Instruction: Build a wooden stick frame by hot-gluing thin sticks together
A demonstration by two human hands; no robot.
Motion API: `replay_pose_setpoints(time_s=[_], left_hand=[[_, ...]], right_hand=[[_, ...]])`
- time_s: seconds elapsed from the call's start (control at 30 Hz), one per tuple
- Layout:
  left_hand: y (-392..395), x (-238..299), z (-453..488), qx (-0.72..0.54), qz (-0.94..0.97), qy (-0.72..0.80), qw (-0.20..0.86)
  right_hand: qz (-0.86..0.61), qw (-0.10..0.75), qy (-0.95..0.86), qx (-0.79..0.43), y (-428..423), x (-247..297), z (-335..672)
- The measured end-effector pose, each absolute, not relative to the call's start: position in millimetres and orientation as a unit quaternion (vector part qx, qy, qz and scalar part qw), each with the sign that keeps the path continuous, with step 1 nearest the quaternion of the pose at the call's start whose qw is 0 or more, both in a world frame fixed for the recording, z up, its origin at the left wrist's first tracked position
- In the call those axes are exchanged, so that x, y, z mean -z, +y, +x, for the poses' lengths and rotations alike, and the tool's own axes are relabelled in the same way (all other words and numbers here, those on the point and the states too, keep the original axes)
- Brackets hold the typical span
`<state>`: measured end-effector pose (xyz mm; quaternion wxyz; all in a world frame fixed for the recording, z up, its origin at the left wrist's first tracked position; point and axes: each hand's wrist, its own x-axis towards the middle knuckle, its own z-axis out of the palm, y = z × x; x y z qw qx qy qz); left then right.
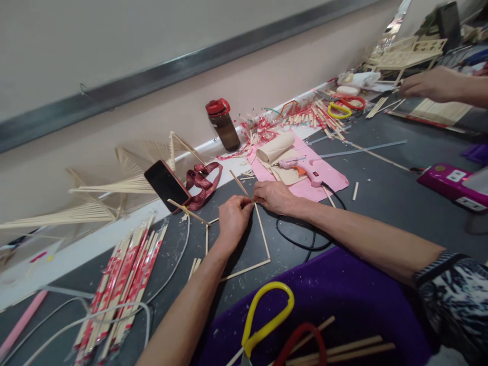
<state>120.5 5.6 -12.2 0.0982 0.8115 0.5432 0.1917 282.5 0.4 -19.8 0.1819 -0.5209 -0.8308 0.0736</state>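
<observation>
Well short of the glue gun (301, 166), on purple cloth (343, 300), yellow-looped scissors (271, 285). Closer to the gun, left hand (233, 219) and right hand (275, 197), fingertips narrowed onto the meeting ends of thin, pale, straight sticks (263, 234), lying as an open frame on the dusty grey table (381, 203). Seemingly holding a corner joint together; calls for a steady pinch and squared ends. Beyond the gun, leftward, glossy brown bottle (224, 126), red cap. Far right of it, another person's hand (427, 84).

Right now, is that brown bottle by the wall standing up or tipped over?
Upright: the brown bottle stands on its base near the wall, its red cap on top.
</observation>
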Motion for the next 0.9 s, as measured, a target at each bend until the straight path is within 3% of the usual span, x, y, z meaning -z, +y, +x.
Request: replay_pose_setpoints(time_s=[0.9], left_hand=[[6.7, 10.3, 113.7, -0.171, 0.819, 0.537, 0.111]], right_hand=[[-0.525, 0.164, -0.833, -0.057, -7.6, 12.3, 281.5]])
